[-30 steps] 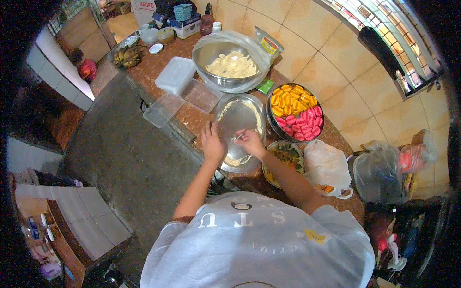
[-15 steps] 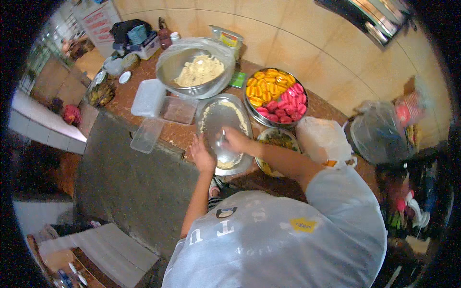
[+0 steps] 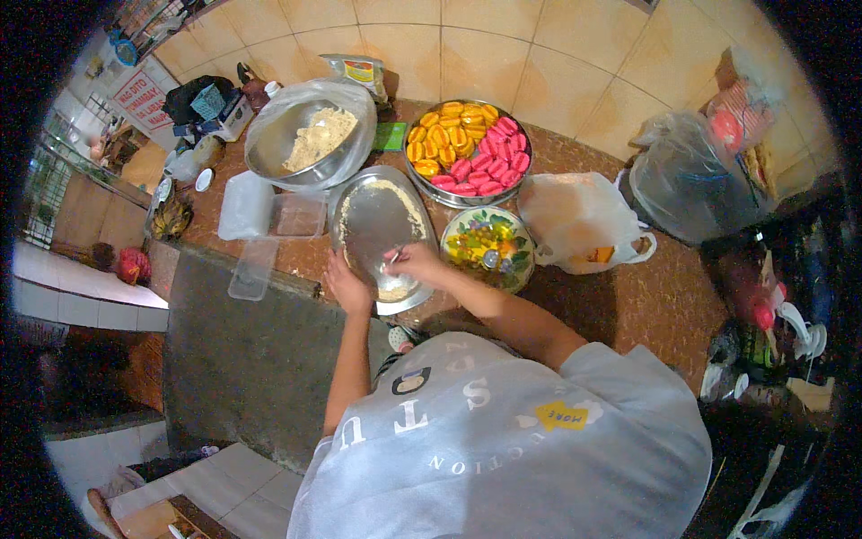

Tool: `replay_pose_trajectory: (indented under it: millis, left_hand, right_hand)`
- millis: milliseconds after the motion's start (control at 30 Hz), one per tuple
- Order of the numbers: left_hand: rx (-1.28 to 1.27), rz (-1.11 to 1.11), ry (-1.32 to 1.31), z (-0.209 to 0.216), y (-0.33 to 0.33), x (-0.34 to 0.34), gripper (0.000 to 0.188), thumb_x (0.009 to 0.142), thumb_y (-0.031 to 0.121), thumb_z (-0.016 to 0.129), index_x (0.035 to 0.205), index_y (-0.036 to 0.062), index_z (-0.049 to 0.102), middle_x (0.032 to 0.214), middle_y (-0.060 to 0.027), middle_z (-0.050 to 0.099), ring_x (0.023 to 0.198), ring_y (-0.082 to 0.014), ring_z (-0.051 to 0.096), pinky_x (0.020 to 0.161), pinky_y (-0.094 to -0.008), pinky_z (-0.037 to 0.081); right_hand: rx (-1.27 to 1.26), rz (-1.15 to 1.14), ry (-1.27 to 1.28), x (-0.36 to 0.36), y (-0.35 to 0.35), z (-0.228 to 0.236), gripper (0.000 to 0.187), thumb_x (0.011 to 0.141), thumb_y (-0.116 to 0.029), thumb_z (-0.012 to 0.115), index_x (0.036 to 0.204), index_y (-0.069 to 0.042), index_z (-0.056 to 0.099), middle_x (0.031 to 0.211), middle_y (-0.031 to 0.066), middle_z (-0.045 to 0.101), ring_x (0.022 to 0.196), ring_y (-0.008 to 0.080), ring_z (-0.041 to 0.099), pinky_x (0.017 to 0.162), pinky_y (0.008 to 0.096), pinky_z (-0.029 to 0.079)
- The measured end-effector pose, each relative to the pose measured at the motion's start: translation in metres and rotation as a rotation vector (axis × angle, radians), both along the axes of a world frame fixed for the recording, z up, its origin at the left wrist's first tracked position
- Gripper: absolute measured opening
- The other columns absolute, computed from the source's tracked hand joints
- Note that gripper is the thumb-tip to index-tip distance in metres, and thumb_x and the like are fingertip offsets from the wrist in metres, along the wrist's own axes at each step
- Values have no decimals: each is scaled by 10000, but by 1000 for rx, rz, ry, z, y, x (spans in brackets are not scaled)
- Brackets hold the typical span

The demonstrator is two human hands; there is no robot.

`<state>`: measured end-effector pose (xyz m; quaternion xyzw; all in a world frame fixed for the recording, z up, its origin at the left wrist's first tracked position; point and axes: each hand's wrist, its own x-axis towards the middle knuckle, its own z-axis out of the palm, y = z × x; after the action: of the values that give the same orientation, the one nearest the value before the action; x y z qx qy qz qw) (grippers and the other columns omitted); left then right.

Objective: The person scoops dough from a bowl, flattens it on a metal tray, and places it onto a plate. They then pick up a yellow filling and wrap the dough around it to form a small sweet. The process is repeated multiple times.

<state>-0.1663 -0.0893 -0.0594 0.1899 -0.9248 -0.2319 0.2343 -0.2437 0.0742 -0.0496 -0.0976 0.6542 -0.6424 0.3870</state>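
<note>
We read the work as partly done. The tray (image 3: 361,242) is mostly bare at its centre, with a ring of powder (image 3: 393,189) along its far and right edge and a patch at its near end. What is left, as far as we can judge, is that residue and the heaped powder in the bowl. The yellow pieces (image 3: 446,136) and pink pieces (image 3: 485,166) stand packed in the pan; we cannot tell from here how they relate to the powder.

We locate the left hand (image 3: 348,284) at the tray's near left edge, fingers extended and loosely spread, touching the rim and gripping nothing that we can see. The right hand (image 3: 415,261) is closed on a small metal tool (image 3: 393,257) over the near half of the tray. The fingers cover most of the tool, so we cannot tell its type.

Directly right of the tray, we find the floral plate (image 3: 521,247), then the white bag (image 3: 570,211). The pan (image 3: 462,200) sits at the far right of the tray, the green packet (image 3: 389,136) to the pan's left. At the far left, we see the bowl (image 3: 266,153) under clear plastic. Clear containers (image 3: 247,205) lie left of the tray on the counter (image 3: 664,269).
</note>
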Motion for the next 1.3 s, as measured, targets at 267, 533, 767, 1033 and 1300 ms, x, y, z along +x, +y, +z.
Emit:
replay_pose_trajectory:
  millis: [267,533,767,1033,1300]
  left_hand:
    - [70,-290,120,26,42,-10,412,756,54,633,1166,71,595,1214,-181,587,1155,-379,521,1050,-485,350]
    - [444,-717,-62,29,191,-35,306,750,101,723,1039,36,642,1017,-184,627,978,-355,598,897,-419,469]
    - [453,-757,-16,26,217,-32,261,741,39,698,999,34,660,992,-169,605,898,-357,611,836,-426,493]
    - [296,-796,126,24,215,-23,276,733,0,653,1009,24,662,1021,-202,620,930,-390,597,863,-423,480]
    - [514,-506,74,23,209,-19,233,778,63,711,998,-6,675,893,-174,671,796,-307,657,742,-377,518]
  right_hand:
    - [-1063,-392,-705,-13,130,28,281,939,-230,611,1169,-71,583,1138,93,611,1039,230,567,933,366,462]
    - [-864,-744,-583,-36,197,39,232,872,-331,696,1052,-198,634,1055,-31,603,985,189,531,978,478,379]
    - [-788,-755,-666,-73,192,46,320,831,-401,731,1063,-210,621,1061,-39,560,1065,178,491,988,567,339]
    - [-564,-893,-588,-43,174,23,303,850,-372,726,1092,-245,595,1186,-49,499,1131,184,430,1024,528,266]
    - [-297,-856,-163,0,192,8,395,830,-246,757,1178,-119,620,1113,13,630,965,156,567,768,319,471]
